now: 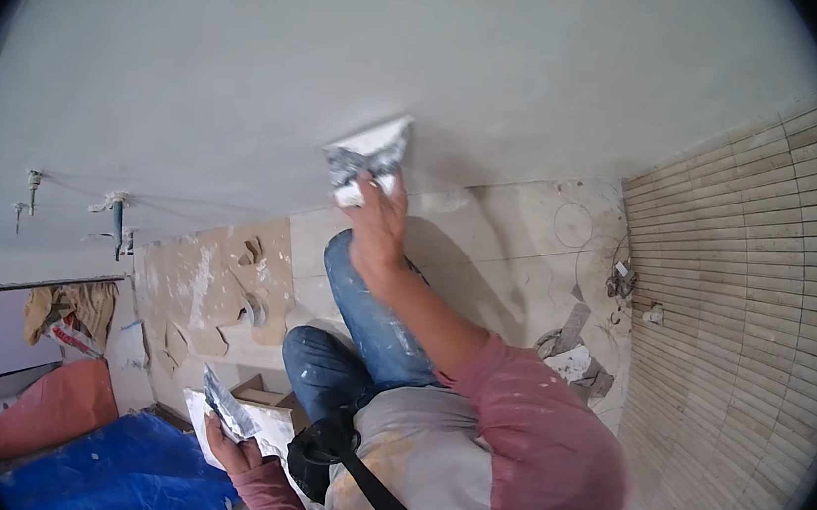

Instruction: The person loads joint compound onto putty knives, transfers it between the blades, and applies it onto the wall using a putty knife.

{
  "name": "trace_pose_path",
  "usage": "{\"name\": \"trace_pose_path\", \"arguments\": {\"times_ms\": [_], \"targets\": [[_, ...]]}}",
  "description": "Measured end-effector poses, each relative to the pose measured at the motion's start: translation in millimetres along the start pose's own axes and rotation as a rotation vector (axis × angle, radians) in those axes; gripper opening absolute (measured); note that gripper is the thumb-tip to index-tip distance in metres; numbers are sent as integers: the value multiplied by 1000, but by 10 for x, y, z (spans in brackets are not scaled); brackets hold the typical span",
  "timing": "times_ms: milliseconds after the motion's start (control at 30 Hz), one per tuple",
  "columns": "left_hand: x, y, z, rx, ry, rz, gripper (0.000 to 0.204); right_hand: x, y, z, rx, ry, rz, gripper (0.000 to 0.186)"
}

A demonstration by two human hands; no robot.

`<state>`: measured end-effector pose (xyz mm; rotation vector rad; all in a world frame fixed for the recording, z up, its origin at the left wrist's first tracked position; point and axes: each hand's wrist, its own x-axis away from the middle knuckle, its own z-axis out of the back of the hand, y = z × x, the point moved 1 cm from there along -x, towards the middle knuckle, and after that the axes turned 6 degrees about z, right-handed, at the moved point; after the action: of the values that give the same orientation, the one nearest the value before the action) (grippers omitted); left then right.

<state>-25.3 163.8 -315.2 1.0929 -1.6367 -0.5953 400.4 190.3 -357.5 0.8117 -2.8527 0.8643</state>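
Note:
My right hand point(376, 214) grips a wide metal scraper blade point(367, 141), smeared with pale compound, against the grey-white wall point(509, 57) in front of me. Low at the left, my left hand point(231, 444) is closed on a second metal blade point(226, 401), also coated in white, which is held over a white, flat surface whose nature I cannot make out. My bent legs in jeans point(371, 331) are below the wall, on pale floor tiles point(491, 224).
Pipe fittings point(117, 219) stick out from the wall at left. Below lie stained cardboard point(206, 284), bundled cloths point(64, 308), a blue tarp point(117, 473) and an orange sheet point(60, 398). A narrow-tiled wall point(724, 288) rises at right, with debris point(576, 362) at its foot.

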Motion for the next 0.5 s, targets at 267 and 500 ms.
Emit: {"name": "trace_pose_path", "arguments": {"times_ms": [267,500], "targets": [[12,34,15,-6,69,21,25,-716,806,2180,85,490,-379,40],[-10,5,-62,-72,89,23,30,-1283,1386,2731,55,594,-439,47]]}}
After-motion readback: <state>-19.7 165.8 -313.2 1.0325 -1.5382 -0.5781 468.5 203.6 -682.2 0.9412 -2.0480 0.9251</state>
